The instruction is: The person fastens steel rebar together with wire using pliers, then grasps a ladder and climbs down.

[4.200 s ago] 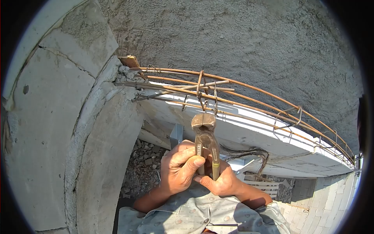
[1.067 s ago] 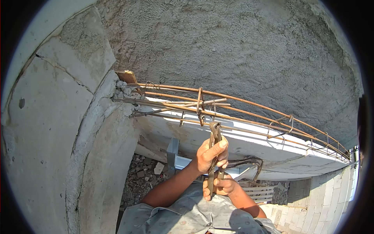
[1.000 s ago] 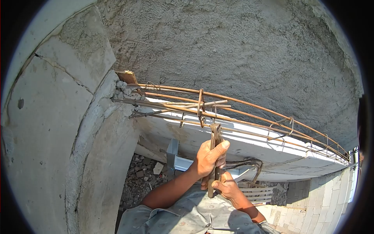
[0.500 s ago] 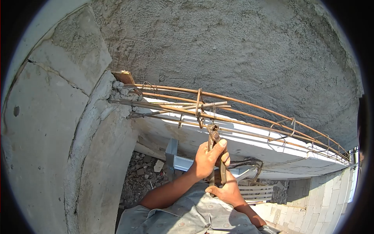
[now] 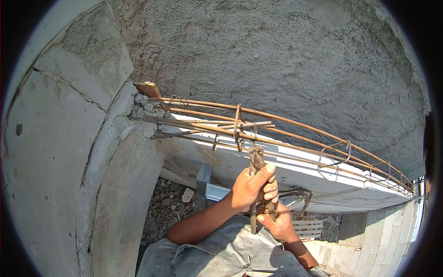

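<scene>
A pair of end-cutting pincers (image 5: 253,220) points away from me, its jaws at a thin tie wire (image 5: 255,131) by the lower bars of a rusty rebar cage (image 5: 295,121). My left hand (image 5: 251,188) wraps round the pincers just below the head, thumb laid along the top. Lower down, my right hand (image 5: 280,225) is closed at the handle, its thumb beside the grip and some fingers hidden. The handles stand apart at their ends. A stirrup (image 5: 238,127) crosses the bars just left of the jaws.
The cage lies along white block masonry (image 5: 323,173). Rough grey plaster (image 5: 277,51) rises behind it, and a cracked concrete wall (image 5: 60,152) stands at left. Below are rubble (image 5: 170,198), a metal channel (image 5: 217,192), a dark wire bundle (image 5: 300,196) and a slatted pallet (image 5: 307,227).
The handle ends have spread apart. My right hand has shifted slightly right and up, while my left hand and the pincers' head have moved a little right.
</scene>
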Motion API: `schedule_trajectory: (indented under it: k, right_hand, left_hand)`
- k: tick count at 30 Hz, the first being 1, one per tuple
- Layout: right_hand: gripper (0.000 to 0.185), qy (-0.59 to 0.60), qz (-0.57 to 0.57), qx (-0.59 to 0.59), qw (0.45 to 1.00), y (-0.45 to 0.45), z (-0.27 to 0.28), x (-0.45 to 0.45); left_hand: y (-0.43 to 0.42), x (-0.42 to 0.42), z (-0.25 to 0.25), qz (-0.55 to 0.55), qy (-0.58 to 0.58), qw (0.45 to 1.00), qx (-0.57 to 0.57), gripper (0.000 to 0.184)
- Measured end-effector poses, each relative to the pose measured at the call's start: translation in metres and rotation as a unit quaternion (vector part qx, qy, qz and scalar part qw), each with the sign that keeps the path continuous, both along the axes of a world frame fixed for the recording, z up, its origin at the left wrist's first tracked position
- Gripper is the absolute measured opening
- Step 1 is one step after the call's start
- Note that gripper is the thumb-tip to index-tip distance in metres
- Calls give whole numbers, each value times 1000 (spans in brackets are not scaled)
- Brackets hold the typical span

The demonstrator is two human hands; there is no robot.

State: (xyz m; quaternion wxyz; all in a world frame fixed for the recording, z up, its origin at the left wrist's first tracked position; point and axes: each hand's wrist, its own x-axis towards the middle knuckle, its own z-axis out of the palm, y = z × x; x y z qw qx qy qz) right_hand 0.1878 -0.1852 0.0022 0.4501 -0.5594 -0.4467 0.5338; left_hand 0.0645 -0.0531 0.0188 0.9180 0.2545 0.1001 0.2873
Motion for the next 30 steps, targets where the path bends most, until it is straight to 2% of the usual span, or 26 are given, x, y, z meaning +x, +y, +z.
schedule_trajectory:
  k: [1, 2, 4, 6, 7, 8, 9, 11, 13, 15, 16, 17, 18, 21, 22, 23, 25, 27, 29, 30]
  right_hand:
    - [71, -153, -29, 6, 988, -5, 16, -11]
    - [77, -302, -58, 11, 952, -10, 29, -23]
    - [88, -493, -100, 76, 861, -12, 14, -21]
    - [81, -242, -26, -25, 970, -6, 17, -9]
    - [78, -106, 13, -72, 992, -4, 17, -1]
    - [72, 223, 67, -48, 971, -4, 7, 2]
    - [68, 517, 122, -101, 841, -4, 0, 4]
    - [71, 448, 107, -120, 880, -9, -7, 7]
    - [75, 368, 100, -143, 913, -8, -9, 15]
    - [80, 124, 63, -104, 985, -9, 1, 13]
    - [82, -84, 27, -47, 995, -13, 23, 2]
    - [85, -288, -10, 14, 957, -17, 40, -8]
    - [96, -365, -72, 24, 928, -20, 44, -19]
    - [99, -618, -117, 98, 772, -15, 28, -14]
    - [96, -606, -114, 89, 782, -12, 26, -9]
    - [93, -614, -108, 102, 775, -11, 32, -4]
    - [87, -630, -94, 131, 760, -12, 56, 9]
    - [83, -651, -78, 140, 742, -9, 68, 21]
    - [86, -703, -53, 160, 691, -4, 81, 32]
    - [87, -727, -49, 172, 663, 0, 89, 36]
  left_hand:
    - [-3, 5, 4, 35, 38, 999, 11, 40]
    - [-8, 12, 5, 67, 78, 994, 20, 40]
    - [-13, 24, -3, 110, 88, 990, 12, 40]
    - [-16, 24, -9, 123, 73, 989, 32, 37]
    - [-16, 18, -10, 124, 70, 988, 54, 37]
    - [-13, 12, -10, 126, 67, 987, 77, 36]
    - [-7, 5, -8, 83, 26, 994, 59, 35]
    - [-1, 2, 2, -23, -46, 996, -72, 33]
    - [-1, 3, -8, -25, -92, 995, -8, 33]
    - [-8, 6, -4, 24, -55, 998, -18, 34]
    - [-9, 8, -5, 48, -39, 998, -4, 33]
    - [-11, 11, -5, 71, -24, 997, 11, 33]
    - [-14, 19, -2, 105, -36, 994, 3, 32]
    - [-19, 34, -2, 155, -4, 988, 17, 33]
    - [-15, 27, -5, 133, 58, 987, 67, 33]
    - [-12, 14, -5, 128, 128, 969, 168, 33]
    - [-6, -23, 13, 116, 262, 888, 361, 37]
    - [-1, -56, 32, 279, 406, 689, 532, 44]
    - [27, -80, 67, 409, 390, 450, 691, 42]
    - [44, -85, 73, 398, 408, 410, 712, 41]
